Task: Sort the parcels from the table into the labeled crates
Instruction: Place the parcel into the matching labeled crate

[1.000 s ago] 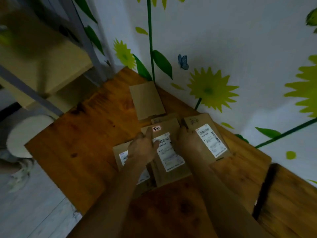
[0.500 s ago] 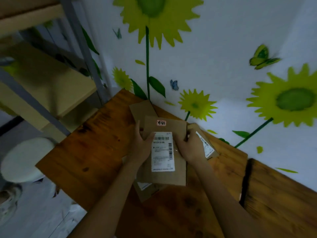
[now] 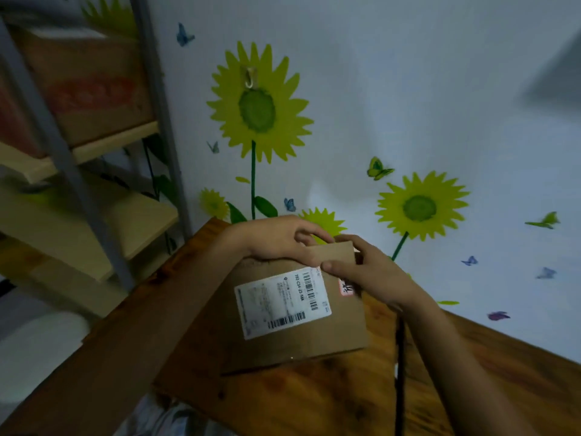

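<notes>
A flat brown cardboard parcel [image 3: 339, 335] with a white barcode label and a small pink sticker is lifted above the wooden table [image 3: 283, 401]. My left hand [image 3: 276, 237] grips its far top edge, fingers curled over the rim. My right hand [image 3: 367, 272] pinches the upper right corner beside the pink sticker, thumb on the front face. The parcel is turned sideways, label text running vertically. The other parcels on the table are hidden behind it.
A metal shelf rack [image 3: 63, 158] with wooden boards stands at the left, a cardboard box [image 3: 91, 89] on an upper shelf. The wall with sunflower stickers [image 3: 261, 105] runs close behind the table. A dark gap [image 3: 400, 357] splits the tabletop on the right.
Both hands lifted the labelled parcel off the pile and rotated it sideways. My view tilted upward, so the remaining parcels dropped out of sight behind it.
</notes>
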